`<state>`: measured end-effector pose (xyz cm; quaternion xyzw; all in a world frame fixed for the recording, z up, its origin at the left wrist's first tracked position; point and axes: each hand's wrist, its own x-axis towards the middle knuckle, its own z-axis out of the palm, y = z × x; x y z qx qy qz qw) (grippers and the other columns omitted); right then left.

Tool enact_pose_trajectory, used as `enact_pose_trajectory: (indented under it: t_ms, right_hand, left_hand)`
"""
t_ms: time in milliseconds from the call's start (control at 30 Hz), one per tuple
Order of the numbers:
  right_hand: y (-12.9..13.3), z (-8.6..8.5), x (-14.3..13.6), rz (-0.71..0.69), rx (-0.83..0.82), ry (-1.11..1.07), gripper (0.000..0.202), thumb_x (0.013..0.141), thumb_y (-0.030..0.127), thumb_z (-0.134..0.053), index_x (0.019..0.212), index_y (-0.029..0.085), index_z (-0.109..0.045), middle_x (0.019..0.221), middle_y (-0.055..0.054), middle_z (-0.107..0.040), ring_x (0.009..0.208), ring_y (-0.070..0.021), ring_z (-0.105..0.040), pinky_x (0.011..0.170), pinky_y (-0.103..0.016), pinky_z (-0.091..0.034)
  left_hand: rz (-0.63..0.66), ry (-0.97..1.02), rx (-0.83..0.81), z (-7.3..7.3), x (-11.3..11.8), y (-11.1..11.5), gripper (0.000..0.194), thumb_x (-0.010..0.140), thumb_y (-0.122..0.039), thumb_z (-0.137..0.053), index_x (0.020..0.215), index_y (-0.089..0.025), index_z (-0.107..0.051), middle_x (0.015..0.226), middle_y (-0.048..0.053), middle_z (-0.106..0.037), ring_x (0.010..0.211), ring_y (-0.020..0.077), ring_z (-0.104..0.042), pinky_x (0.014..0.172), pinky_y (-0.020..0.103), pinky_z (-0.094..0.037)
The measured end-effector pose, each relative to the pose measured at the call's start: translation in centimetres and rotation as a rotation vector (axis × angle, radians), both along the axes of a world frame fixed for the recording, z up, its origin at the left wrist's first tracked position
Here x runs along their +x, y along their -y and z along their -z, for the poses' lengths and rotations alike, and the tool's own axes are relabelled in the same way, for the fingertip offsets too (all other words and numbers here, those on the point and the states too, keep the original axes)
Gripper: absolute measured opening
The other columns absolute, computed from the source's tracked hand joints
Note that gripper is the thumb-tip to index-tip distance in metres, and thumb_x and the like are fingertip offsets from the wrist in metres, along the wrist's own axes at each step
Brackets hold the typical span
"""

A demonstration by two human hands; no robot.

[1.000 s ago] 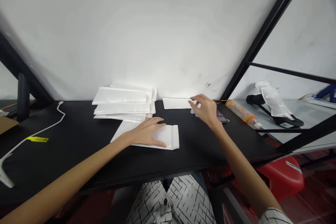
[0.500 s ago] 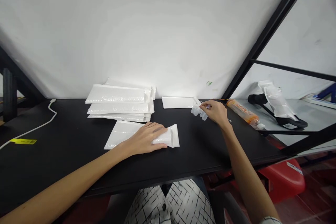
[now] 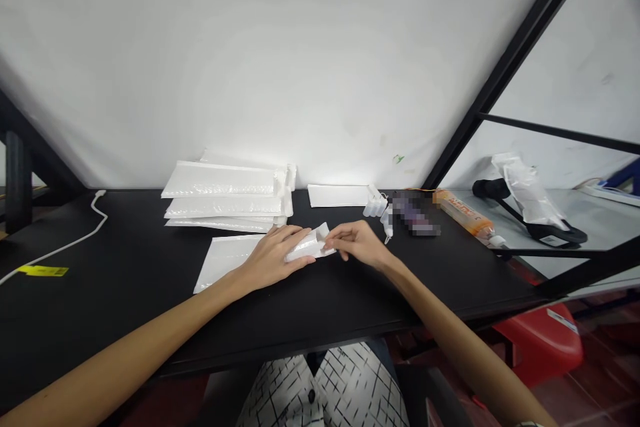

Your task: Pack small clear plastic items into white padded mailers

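A white bubble mailer [image 3: 227, 257] lies flat on the black table in front of me, its mouth to the right. Fingers and thumb of my left hand [image 3: 273, 257] squeeze it near that end, so the mouth bulges apart. At the opening, my right hand [image 3: 357, 243] has its fingers pinched together, the tips partly inside the flap. What they hold, if anything, is hidden. Beyond my right hand stand several small translucent plastic pieces [image 3: 374, 203], with another small white piece [image 3: 387, 221] beside them.
A stack of bubble mailers [image 3: 225, 180] lies against the wall, with a flat white packet [image 3: 339, 195] to its right. A pixelated object [image 3: 415, 213] and an orange-labelled bottle [image 3: 465, 213] lie at right. A white cable [image 3: 103, 220] with a yellow tag [image 3: 45, 271] runs along the left.
My right hand has come left and toward me, from the small plastic pieces to the mailer's mouth. The mailer's right end now gapes under my left hand's squeeze.
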<state>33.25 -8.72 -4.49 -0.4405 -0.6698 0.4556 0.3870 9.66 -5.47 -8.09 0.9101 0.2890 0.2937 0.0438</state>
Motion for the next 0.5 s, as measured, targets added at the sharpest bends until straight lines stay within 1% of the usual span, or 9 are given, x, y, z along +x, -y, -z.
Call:
enact_pose_trajectory:
  t_ms: [67,100,133,167,200,267,333,400,500]
  right_hand:
    - [-0.1,0.5,-0.8,-0.119,-0.036,0.048,0.036,0.077,0.048,-0.069,0.085,0.013,-0.074,0.07,-0.004,-0.069,0.045,-0.0083,-0.052,0.047,-0.024,-0.043]
    - [-0.2,0.3,-0.7,-0.136,-0.02,0.077,0.038,0.08,0.049,-0.065,0.09,0.013,-0.074,0.073,-0.004,-0.069,0.045,-0.0086,-0.053,0.048,-0.024,-0.043]
    - [-0.2,-0.1,-0.3,-0.097,0.017,0.109,0.04,0.081,0.05,-0.063,0.095,0.014,-0.075,0.076,-0.005,-0.07,0.045,-0.009,-0.053,0.048,-0.024,-0.043]
    - [-0.3,-0.7,0.6,0.008,0.077,0.147,0.042,0.083,0.051,-0.061,0.1,0.015,-0.074,0.078,-0.005,-0.071,0.046,-0.0097,-0.053,0.048,-0.025,-0.042]
    - [-0.3,-1.4,1.9,0.178,0.158,0.192,0.044,0.083,0.052,-0.059,0.103,0.016,-0.074,0.08,-0.006,-0.071,0.046,-0.0104,-0.053,0.048,-0.025,-0.042]
    - [-0.2,-2.7,5.2,0.615,0.325,0.366,0.044,0.084,0.053,-0.057,0.101,0.017,-0.075,0.075,-0.007,-0.071,0.053,-0.015,-0.057,0.052,-0.027,-0.042]
    - [0.3,-3.3,8.6,1.012,0.41,0.677,0.038,0.085,0.051,-0.057,0.095,0.018,-0.076,0.087,-0.011,-0.074,0.073,-0.0226,-0.065,0.062,-0.031,-0.045]
    - [1.1,-3.0,10.8,1.074,0.24,1.006,0.038,0.081,0.053,-0.062,0.091,0.02,-0.076,0.087,-0.012,-0.074,0.082,-0.0287,-0.068,0.066,-0.034,-0.046]
    - [2.2,-1.5,11.7,0.943,0.012,1.301,0.037,0.08,0.05,-0.064,0.096,0.018,-0.075,0.088,-0.015,-0.074,0.084,-0.0324,-0.069,0.066,-0.035,-0.045]
  left_hand:
    - [0.017,-0.01,0.001,0.0,-0.1,0.0,0.055,0.097,-0.057,-0.046,0.137,-0.021,-0.053,0.129,0.012,-0.061,0.115,0.0274,-0.058,0.099,0.043,-0.045]
    - [0.021,-0.014,0.001,0.0,-0.1,0.1,0.054,0.097,-0.057,-0.046,0.137,-0.021,-0.053,0.129,0.012,-0.061,0.115,0.0272,-0.058,0.099,0.043,-0.045]
    - [0.02,-0.016,0.002,0.0,-0.1,0.1,0.054,0.097,-0.056,-0.045,0.137,-0.021,-0.053,0.128,0.012,-0.061,0.115,0.0271,-0.058,0.099,0.043,-0.045]
    - [0.016,-0.019,0.001,0.0,-0.2,0.1,0.053,0.098,-0.056,-0.045,0.137,-0.021,-0.054,0.128,0.011,-0.061,0.114,0.0269,-0.058,0.099,0.043,-0.045]
    - [0.009,-0.021,-0.003,0.0,-0.2,0.1,0.053,0.098,-0.056,-0.044,0.137,-0.021,-0.054,0.128,0.011,-0.061,0.114,0.0268,-0.058,0.1,0.043,-0.045]
    - [0.001,-0.027,-0.013,-0.1,-0.3,0.1,0.053,0.098,-0.056,-0.045,0.137,-0.022,-0.054,0.128,0.011,-0.06,0.115,0.0269,-0.058,0.1,0.043,-0.044]
    - [0.009,-0.038,-0.024,-0.1,-0.3,0.1,0.053,0.097,-0.056,-0.045,0.137,-0.022,-0.053,0.129,0.011,-0.06,0.115,0.0271,-0.057,0.102,0.044,-0.043]
    - [0.023,-0.052,-0.031,-0.2,-0.3,0.2,0.052,0.097,-0.056,-0.045,0.137,-0.022,-0.053,0.128,0.011,-0.06,0.115,0.0268,-0.057,0.103,0.044,-0.042]
    - [0.039,-0.075,-0.039,-0.4,-0.3,0.2,0.05,0.098,-0.055,-0.046,0.136,-0.023,-0.054,0.127,0.01,-0.06,0.114,0.026,-0.057,0.102,0.043,-0.042]
